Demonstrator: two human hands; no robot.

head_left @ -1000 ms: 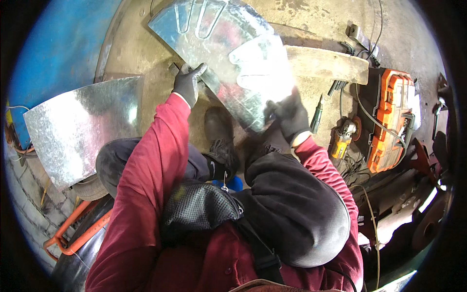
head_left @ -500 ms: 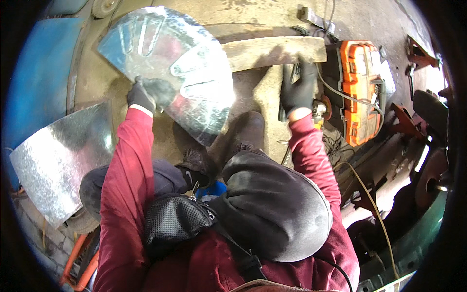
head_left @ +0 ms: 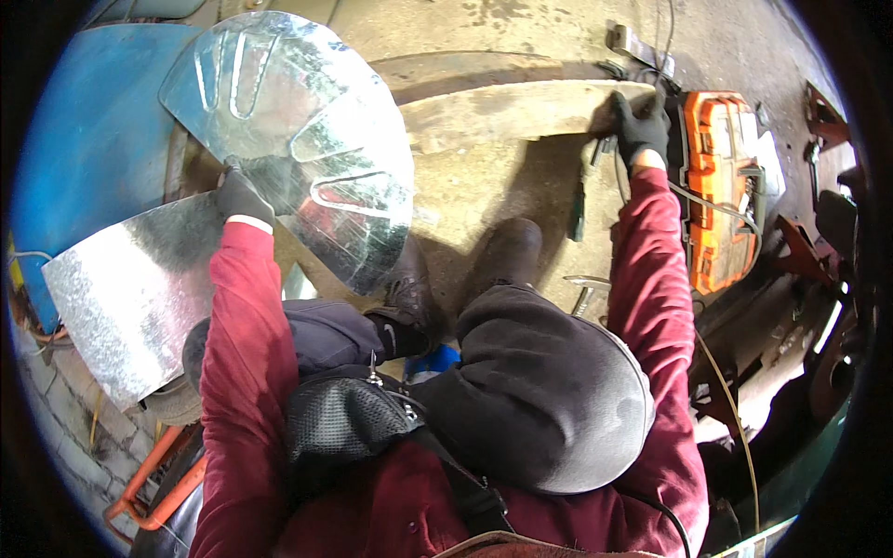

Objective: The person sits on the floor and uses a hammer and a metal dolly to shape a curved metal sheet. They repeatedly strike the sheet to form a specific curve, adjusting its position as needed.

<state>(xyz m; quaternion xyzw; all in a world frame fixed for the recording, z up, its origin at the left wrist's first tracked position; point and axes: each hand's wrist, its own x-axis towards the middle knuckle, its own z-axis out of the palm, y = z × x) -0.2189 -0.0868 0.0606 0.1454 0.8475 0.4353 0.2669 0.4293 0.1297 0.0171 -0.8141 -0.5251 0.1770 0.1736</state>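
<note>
My left hand (head_left: 246, 197), in a dark glove, is closed on the lower left edge of a fan-shaped piece of shiny sheet metal (head_left: 358, 121). Long raised ribs are pressed into the sheet, and it is held tilted above the floor. My right hand (head_left: 642, 133), gloved as well, lies at the right end of a wooden board (head_left: 502, 112). Its thumb and fingers are apart, with the fingertips over the board's end. A dark-handled tool (head_left: 579, 206) lies on the floor near that hand.
An orange and black toolbox (head_left: 721, 195) stands to the right, with a cable across it. A second galvanized sheet (head_left: 130, 293) leans at the left beside a blue panel (head_left: 84, 121). Red metal stands (head_left: 805, 249) are at the far right.
My right hand has moved away and to the right, onto the board's end. My left hand has shifted the fan-shaped sheet leftward, uncovering more of the board.
</note>
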